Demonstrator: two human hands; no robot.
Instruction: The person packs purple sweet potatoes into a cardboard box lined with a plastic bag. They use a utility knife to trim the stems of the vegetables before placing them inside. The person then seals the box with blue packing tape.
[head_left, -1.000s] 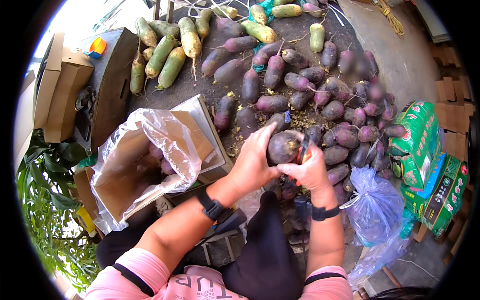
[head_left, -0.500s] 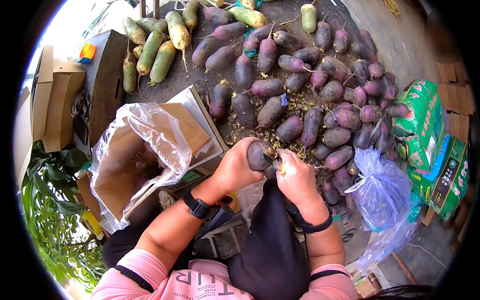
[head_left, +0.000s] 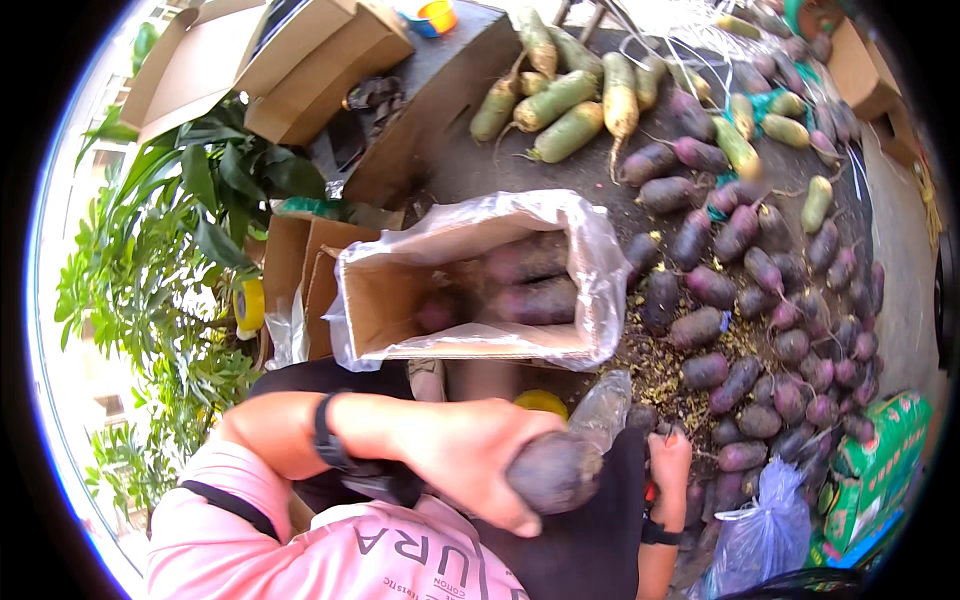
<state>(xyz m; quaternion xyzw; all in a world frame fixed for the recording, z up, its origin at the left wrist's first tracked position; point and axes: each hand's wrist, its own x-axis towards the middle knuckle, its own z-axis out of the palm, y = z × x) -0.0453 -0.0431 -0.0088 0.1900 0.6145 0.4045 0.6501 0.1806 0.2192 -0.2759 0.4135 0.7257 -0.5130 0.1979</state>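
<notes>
My left hand (head_left: 465, 450) is wrapped round a dark purple radish (head_left: 553, 473), held above my lap with its rough cut end pointing right. My right hand (head_left: 670, 462) is closed beside my right knee, apart from the radish. A small knife is mostly hidden in that fist; a red-orange bit of handle (head_left: 650, 491) shows by the palm. Just beyond my left hand stands a cardboard box (head_left: 385, 305) lined with clear plastic (head_left: 598, 285). Inside lie a few purple radishes (head_left: 540, 300), blurred.
Many purple radishes (head_left: 710, 287) cover the ground at right, among leafy trimmings (head_left: 650, 375). Green radishes (head_left: 565, 100) lie at the back. A tied plastic bag (head_left: 770, 520) and green sacks (head_left: 880, 455) stand at right. Cardboard boxes (head_left: 320, 70) and leafy plants (head_left: 170, 300) are at left.
My view has swung to the left. My hands have parted: the left carries the radish away toward the box side, while the right has dropped back by my knee.
</notes>
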